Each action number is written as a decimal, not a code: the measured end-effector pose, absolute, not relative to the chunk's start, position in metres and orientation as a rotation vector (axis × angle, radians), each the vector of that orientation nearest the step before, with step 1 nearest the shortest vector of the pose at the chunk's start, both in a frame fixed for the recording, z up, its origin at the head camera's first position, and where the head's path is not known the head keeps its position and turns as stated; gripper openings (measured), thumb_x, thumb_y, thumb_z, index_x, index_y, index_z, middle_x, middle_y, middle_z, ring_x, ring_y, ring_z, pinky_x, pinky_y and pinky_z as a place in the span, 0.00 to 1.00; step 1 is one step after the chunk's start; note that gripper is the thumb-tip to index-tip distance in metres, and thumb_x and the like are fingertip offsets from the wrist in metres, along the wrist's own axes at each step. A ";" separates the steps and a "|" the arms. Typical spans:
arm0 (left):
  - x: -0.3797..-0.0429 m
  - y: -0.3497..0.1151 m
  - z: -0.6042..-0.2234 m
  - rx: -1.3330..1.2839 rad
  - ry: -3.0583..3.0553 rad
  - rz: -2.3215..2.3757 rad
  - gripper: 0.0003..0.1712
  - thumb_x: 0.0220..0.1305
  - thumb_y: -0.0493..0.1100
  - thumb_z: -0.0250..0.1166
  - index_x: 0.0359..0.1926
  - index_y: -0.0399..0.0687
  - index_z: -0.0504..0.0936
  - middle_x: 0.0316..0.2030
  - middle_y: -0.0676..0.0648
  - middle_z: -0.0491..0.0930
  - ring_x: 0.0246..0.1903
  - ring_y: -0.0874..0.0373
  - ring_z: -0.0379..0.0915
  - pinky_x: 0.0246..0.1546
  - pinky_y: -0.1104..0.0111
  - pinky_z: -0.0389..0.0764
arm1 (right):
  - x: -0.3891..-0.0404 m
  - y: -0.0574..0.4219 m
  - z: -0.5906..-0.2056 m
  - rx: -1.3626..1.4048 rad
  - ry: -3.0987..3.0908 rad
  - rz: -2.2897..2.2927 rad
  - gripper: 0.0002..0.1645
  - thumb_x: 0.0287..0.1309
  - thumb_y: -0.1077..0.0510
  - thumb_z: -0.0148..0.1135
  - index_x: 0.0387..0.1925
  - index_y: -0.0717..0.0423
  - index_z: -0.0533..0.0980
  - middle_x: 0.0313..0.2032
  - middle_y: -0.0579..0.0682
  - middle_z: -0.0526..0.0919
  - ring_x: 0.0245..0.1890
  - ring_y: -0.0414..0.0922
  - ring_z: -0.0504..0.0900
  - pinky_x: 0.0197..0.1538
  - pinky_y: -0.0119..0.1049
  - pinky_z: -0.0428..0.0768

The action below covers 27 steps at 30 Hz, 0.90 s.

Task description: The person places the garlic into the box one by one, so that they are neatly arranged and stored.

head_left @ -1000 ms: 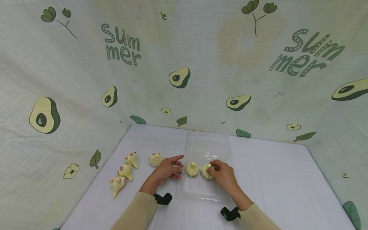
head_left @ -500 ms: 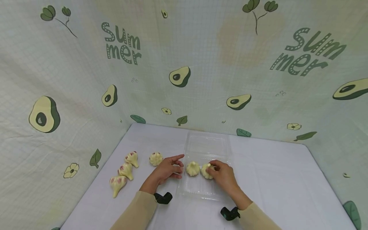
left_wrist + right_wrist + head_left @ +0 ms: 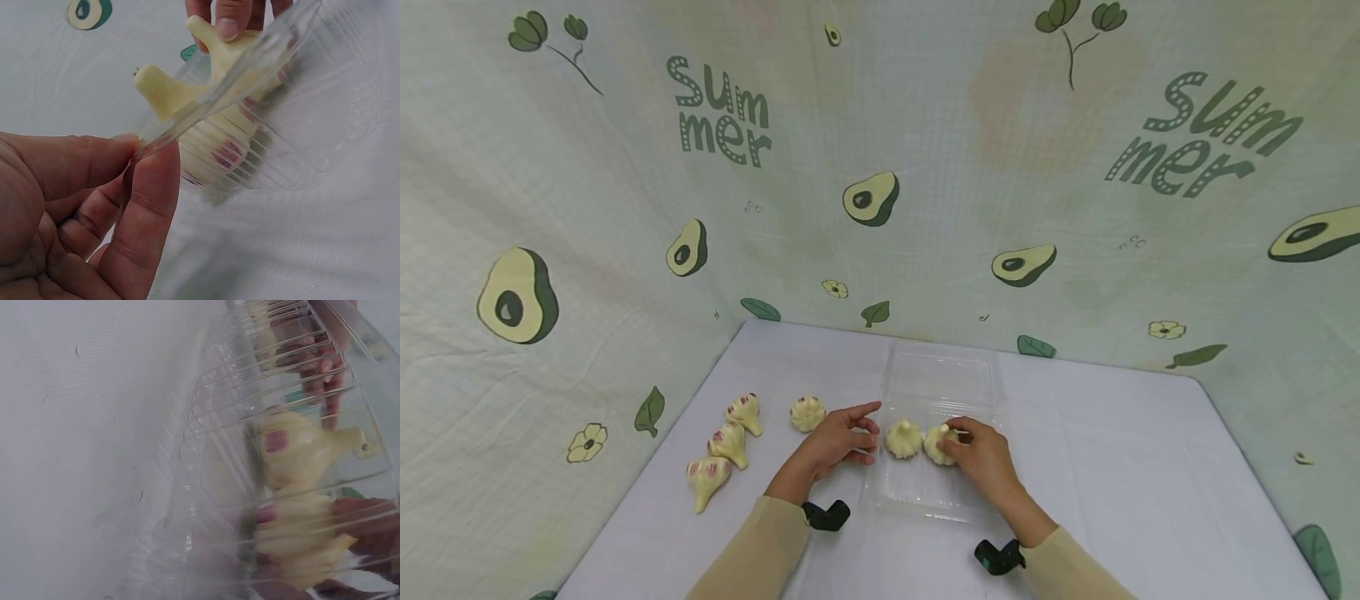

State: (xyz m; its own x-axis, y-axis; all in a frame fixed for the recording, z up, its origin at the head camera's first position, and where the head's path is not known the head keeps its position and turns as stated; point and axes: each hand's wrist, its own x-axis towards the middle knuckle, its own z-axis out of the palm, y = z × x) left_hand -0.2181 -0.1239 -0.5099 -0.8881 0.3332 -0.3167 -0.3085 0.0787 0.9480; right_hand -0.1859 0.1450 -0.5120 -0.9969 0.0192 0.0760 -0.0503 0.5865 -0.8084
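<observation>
A clear plastic clamshell box (image 3: 917, 496) lies with its lid folded back. Inside stand two garlic bulbs side by side, stems up. My right hand (image 3: 988, 462) holds the right garlic bulb (image 3: 938, 447) near its stem, thumb and fingers about it. The left garlic bulb (image 3: 903, 440) stands close beside it, with no hand on it. At the box's left rim, my left hand (image 3: 838, 442) pinches the plastic edge between thumb and finger, as the left wrist view shows at the rim (image 3: 206, 106). The right wrist view looks through the ribbed box wall (image 3: 250, 412) at both bulbs.
Left of my left arm, several more garlic bulbs lie on the white table: a lone bulb (image 3: 807, 414) behind my left hand and a slanting row ending at a nearer bulb (image 3: 707, 479). The box's lid (image 3: 942, 375) spreads toward the printed cloth backdrop (image 3: 940, 167).
The right garlic bulb has shifted very slightly left toward its neighbour, still in my right hand. My left hand stays at the box's rim.
</observation>
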 end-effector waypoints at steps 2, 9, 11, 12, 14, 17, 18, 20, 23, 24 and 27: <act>-0.218 -0.124 -0.510 0.029 1.909 1.860 0.41 0.69 0.27 0.67 0.79 0.47 0.67 0.47 0.44 0.78 0.35 0.57 0.80 0.35 0.66 0.89 | -0.186 0.144 -0.512 0.022 -2.731 1.401 0.17 0.57 0.60 0.77 0.49 0.59 0.87 0.47 0.61 0.90 0.50 0.58 0.89 0.43 0.42 0.89; -0.218 -0.125 -0.510 0.025 1.906 1.867 0.41 0.69 0.27 0.67 0.79 0.47 0.67 0.46 0.44 0.78 0.35 0.57 0.80 0.35 0.66 0.89 | -0.184 0.144 -0.509 0.043 -2.743 1.390 0.19 0.58 0.60 0.77 0.51 0.60 0.85 0.49 0.62 0.89 0.51 0.60 0.89 0.45 0.46 0.90; -0.218 -0.125 -0.510 0.024 1.904 1.868 0.41 0.69 0.27 0.67 0.79 0.47 0.67 0.46 0.44 0.78 0.35 0.57 0.80 0.35 0.66 0.89 | -0.183 0.144 -0.507 0.050 -2.756 1.367 0.21 0.59 0.59 0.77 0.53 0.60 0.84 0.51 0.63 0.89 0.51 0.61 0.89 0.47 0.48 0.90; -0.218 -0.125 -0.510 0.024 1.904 1.869 0.41 0.69 0.27 0.67 0.79 0.47 0.67 0.46 0.44 0.78 0.35 0.57 0.80 0.35 0.66 0.89 | -0.182 0.145 -0.506 0.049 -2.766 1.355 0.22 0.59 0.59 0.77 0.54 0.60 0.84 0.52 0.64 0.88 0.52 0.61 0.88 0.48 0.49 0.89; -0.218 -0.125 -0.510 0.024 1.902 1.871 0.41 0.69 0.27 0.67 0.79 0.47 0.67 0.46 0.44 0.78 0.35 0.57 0.80 0.35 0.66 0.89 | -0.182 0.145 -0.504 0.039 -2.790 1.331 0.24 0.60 0.57 0.77 0.57 0.60 0.83 0.53 0.64 0.87 0.54 0.62 0.87 0.49 0.51 0.89; -0.217 -0.125 -0.509 0.021 1.901 1.872 0.41 0.69 0.27 0.67 0.79 0.47 0.67 0.46 0.44 0.78 0.35 0.57 0.80 0.35 0.66 0.89 | -0.181 0.147 -0.502 0.024 -2.811 1.313 0.28 0.60 0.56 0.77 0.60 0.60 0.81 0.55 0.64 0.86 0.56 0.62 0.86 0.52 0.53 0.88; -0.217 -0.125 -0.509 0.021 1.901 1.871 0.40 0.69 0.27 0.67 0.79 0.47 0.67 0.47 0.44 0.78 0.35 0.57 0.80 0.35 0.66 0.89 | -0.181 0.148 -0.501 0.017 -2.815 1.311 0.29 0.60 0.56 0.77 0.61 0.60 0.81 0.56 0.64 0.86 0.56 0.61 0.86 0.53 0.53 0.87; -0.217 -0.125 -0.509 0.019 1.899 1.872 0.40 0.69 0.27 0.67 0.79 0.47 0.68 0.47 0.44 0.78 0.35 0.57 0.80 0.35 0.66 0.89 | -0.180 0.149 -0.499 0.016 -2.816 1.304 0.30 0.60 0.55 0.77 0.62 0.60 0.80 0.57 0.64 0.86 0.57 0.61 0.85 0.54 0.54 0.86; -0.218 -0.125 -0.509 0.023 1.898 1.872 0.40 0.69 0.27 0.66 0.79 0.47 0.67 0.47 0.43 0.78 0.35 0.57 0.80 0.35 0.66 0.89 | -0.179 0.152 -0.495 0.026 -2.816 1.297 0.32 0.61 0.54 0.77 0.63 0.61 0.79 0.59 0.63 0.85 0.58 0.61 0.84 0.57 0.57 0.84; -0.218 -0.125 -0.509 0.023 1.897 1.872 0.40 0.69 0.26 0.66 0.79 0.47 0.67 0.47 0.43 0.78 0.35 0.57 0.80 0.34 0.67 0.89 | -0.178 0.153 -0.494 0.028 -2.815 1.298 0.33 0.61 0.54 0.77 0.64 0.61 0.78 0.60 0.62 0.85 0.59 0.61 0.83 0.58 0.58 0.83; -0.218 -0.125 -0.508 0.021 1.899 1.870 0.40 0.69 0.26 0.66 0.79 0.47 0.68 0.47 0.43 0.78 0.34 0.57 0.80 0.34 0.67 0.89 | -0.176 0.157 -0.492 0.032 -2.806 1.311 0.34 0.62 0.53 0.76 0.66 0.60 0.76 0.62 0.61 0.84 0.62 0.60 0.82 0.60 0.57 0.83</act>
State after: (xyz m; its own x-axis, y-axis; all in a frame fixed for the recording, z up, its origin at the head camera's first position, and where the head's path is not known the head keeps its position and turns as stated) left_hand -0.2178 -0.1246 -0.5082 -0.8885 0.3327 -0.3162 -0.3111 0.0700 0.9478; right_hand -0.1765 0.1571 -0.4923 -0.9988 -0.0002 0.0487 -0.0375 0.6416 -0.7661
